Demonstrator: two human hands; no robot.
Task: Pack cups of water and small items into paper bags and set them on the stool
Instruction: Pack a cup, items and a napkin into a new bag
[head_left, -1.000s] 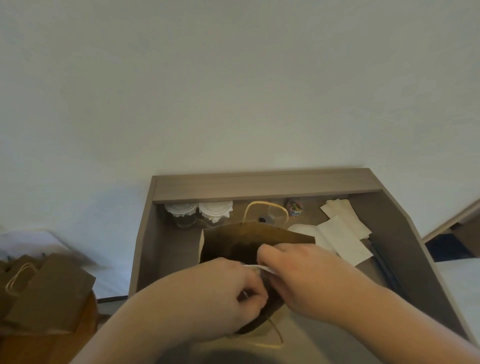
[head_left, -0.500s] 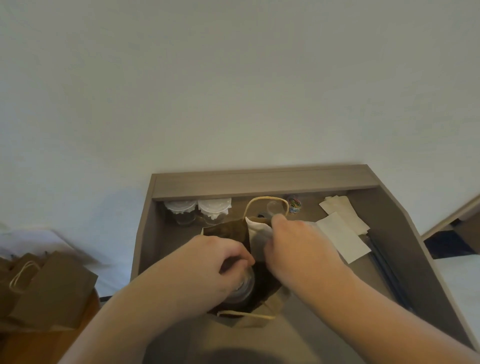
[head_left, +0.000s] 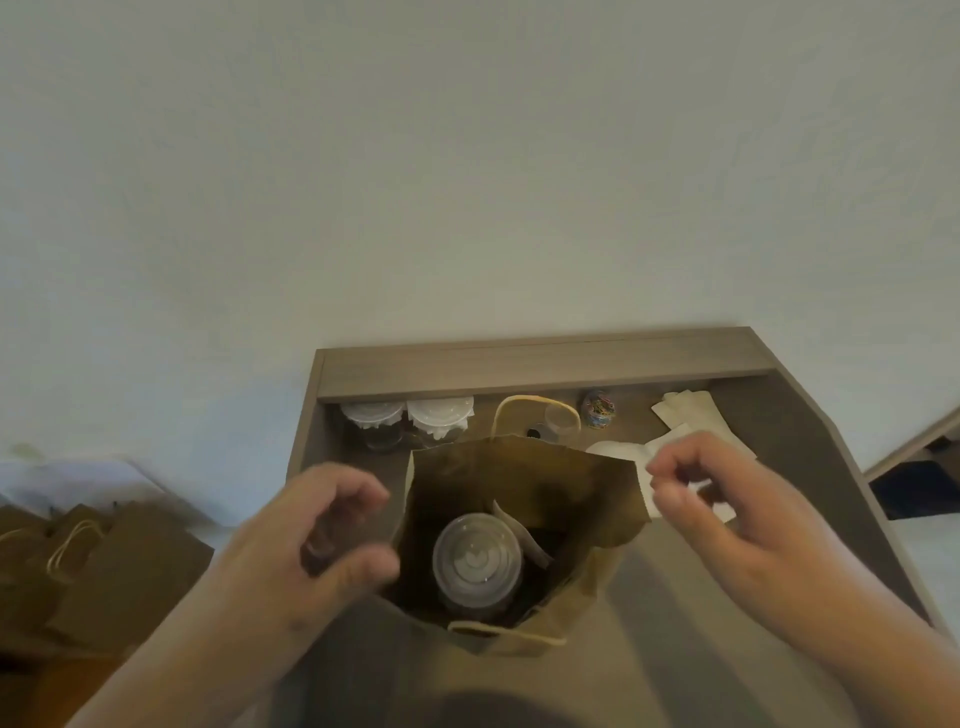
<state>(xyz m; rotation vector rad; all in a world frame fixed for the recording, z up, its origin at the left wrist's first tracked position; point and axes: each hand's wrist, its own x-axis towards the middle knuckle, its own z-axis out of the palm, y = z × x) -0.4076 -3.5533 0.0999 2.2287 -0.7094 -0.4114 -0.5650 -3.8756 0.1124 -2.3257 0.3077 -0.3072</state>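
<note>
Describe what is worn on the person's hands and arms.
Nothing worn shows. The left hand and right hand are bare: no gloves, rings or watch visible. The left forearm and right forearm are bare too, with no sleeve in view.

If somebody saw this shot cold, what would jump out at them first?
The open brown paper bag in the middle of the desk, with a lidded clear cup standing inside beside a white paper slip. The left hand and right hand flank it, fingers loosely curled. Two more lidded cups stand at the desk's back left.
</note>
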